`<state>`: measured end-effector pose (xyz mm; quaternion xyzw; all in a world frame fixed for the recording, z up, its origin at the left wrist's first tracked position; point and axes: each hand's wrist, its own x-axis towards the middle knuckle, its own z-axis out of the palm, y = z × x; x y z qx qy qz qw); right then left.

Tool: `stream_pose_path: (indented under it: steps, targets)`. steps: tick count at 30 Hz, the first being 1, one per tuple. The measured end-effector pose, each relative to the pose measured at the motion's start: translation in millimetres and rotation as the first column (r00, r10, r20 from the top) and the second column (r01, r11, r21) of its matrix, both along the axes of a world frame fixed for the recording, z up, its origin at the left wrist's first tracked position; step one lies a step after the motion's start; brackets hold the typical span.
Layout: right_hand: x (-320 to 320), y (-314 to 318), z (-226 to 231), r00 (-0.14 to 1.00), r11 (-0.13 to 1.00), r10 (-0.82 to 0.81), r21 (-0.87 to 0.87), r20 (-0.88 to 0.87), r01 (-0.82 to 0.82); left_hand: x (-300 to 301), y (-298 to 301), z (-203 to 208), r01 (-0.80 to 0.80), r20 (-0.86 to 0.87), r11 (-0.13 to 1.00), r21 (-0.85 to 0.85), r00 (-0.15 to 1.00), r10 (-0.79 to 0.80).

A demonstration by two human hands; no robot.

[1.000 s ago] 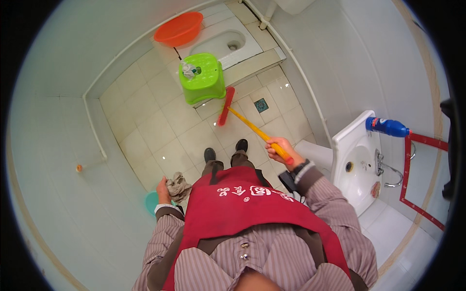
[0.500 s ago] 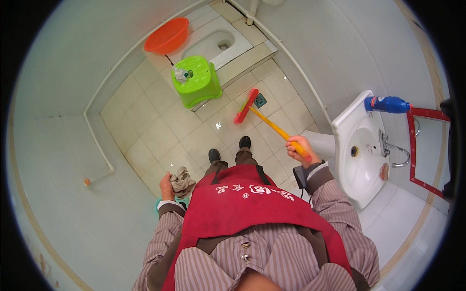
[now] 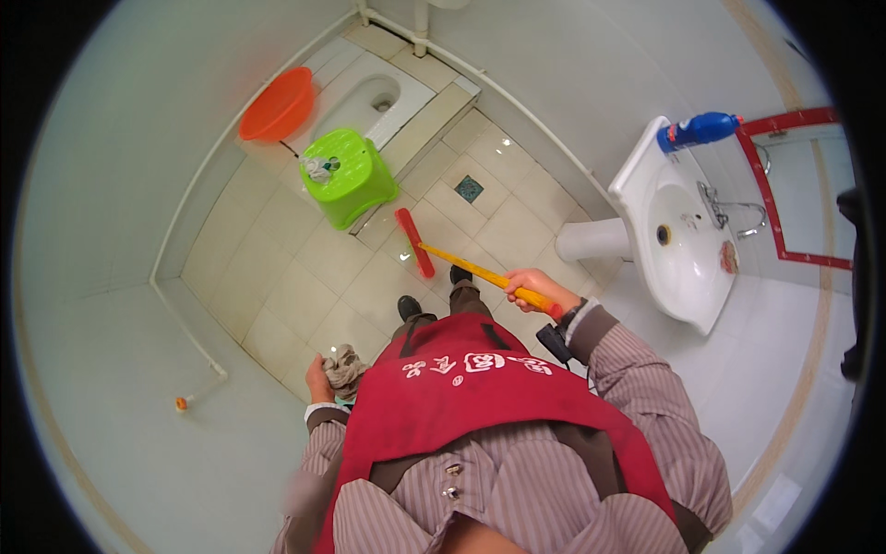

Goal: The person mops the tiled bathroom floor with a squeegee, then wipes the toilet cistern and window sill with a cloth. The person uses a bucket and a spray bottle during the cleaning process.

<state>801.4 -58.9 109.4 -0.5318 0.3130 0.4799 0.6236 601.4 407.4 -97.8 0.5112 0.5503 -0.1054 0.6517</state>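
Observation:
My right hand [image 3: 533, 288] is closed around the upper end of the yellow handle of a floor brush [image 3: 469, 266]. The brush slants away to the left, and its long red head [image 3: 414, 243] is at the tiled floor just in front of my shoes. Down by my left side, my left hand [image 3: 318, 379] grips a crumpled greyish-beige rag [image 3: 345, 371]. Part of that hand is hidden behind the cloth.
A bright green stool [image 3: 355, 192] with a whitish cloth [image 3: 318, 169] on top stands ahead. Behind it are an orange basin [image 3: 277, 106] and a squat toilet [image 3: 358, 109]. A floor drain [image 3: 469, 189] lies ahead; a washbasin [image 3: 637, 185] bearing a blue bottle [image 3: 699, 132] is right.
The brush head has moved from beside the drain leftward and closer to my feet. My right hand has shifted left with the handle. My left hand still grips the rag.

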Motion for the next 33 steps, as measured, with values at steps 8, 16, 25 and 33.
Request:
stream_pose_path:
  steps: [8,16,25,33]
  targets:
    - [4.3,-10.1,-34.8,0.979,0.952,0.159,-0.282,0.128,-0.118,-21.9,31.1,1.0,0.048,0.038,0.999,0.007,0.998,-0.048]
    - [-77.8,-27.3,-23.8,0.949,0.825,0.218,-0.562,0.229,-0.053,-41.2,34.0,-38.5,0.085,0.044,0.993,-0.075,0.996,-0.082]
    - [-114.7,-61.0,11.0,0.811,0.788,-0.586,-0.237,-0.004,0.568,-13.9,30.7,-29.8,0.388,0.133,0.913,0.128,0.905,-0.403]
    - [-53.2,-96.9,-66.6,0.599,0.597,-0.798,0.046,-0.065,0.801,29.9,-9.0,36.5,0.081,0.059,0.996,0.047,0.995,-0.083]
